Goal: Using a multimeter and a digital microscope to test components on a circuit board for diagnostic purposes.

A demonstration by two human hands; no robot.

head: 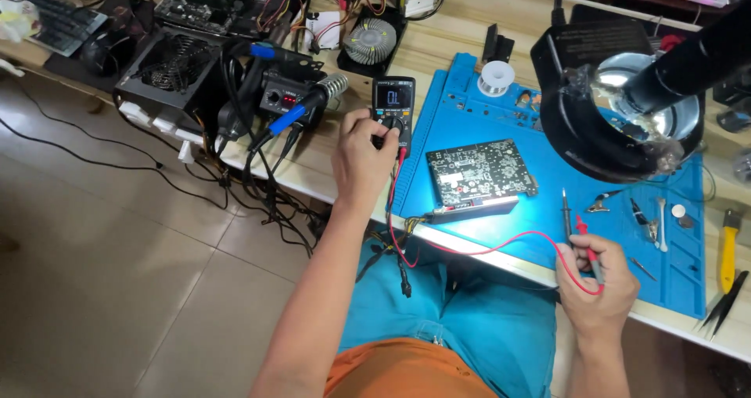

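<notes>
Tiled floor fills the left of the view, and a pale wooden desk [438, 50] runs across the top and right, crowded with electronics gear. At its far left sits a black power supply [168, 69] with a round fan grille, and just beside it a soldering station [282, 93] with a blue-handled iron resting across it.

Next comes the black multimeter [393, 109], lying at the left edge of a blue work mat [485, 124]. The left hand [361, 159] rests on it, thumb and fingers pinched around the round selector dial, and the lit screen above shows a reading. To turn the dial well, I judge the grip should stay on the knob's rim and clear of the screen, moving one click at a time so the meter does not slide.

A dark circuit board [481, 171] lies flat in the middle of the mat, apart from both hands. A red lead [477, 251] loops from the meter along the desk edge.

Near the front edge, the right hand [598, 285] is closed around both test probes [575, 226], tips pointing up toward the board. Keeping the two tips apart looks wise while the range changes. A black magnifier lamp [618, 109] hangs above, with small tools [649, 222] beyond it.
</notes>
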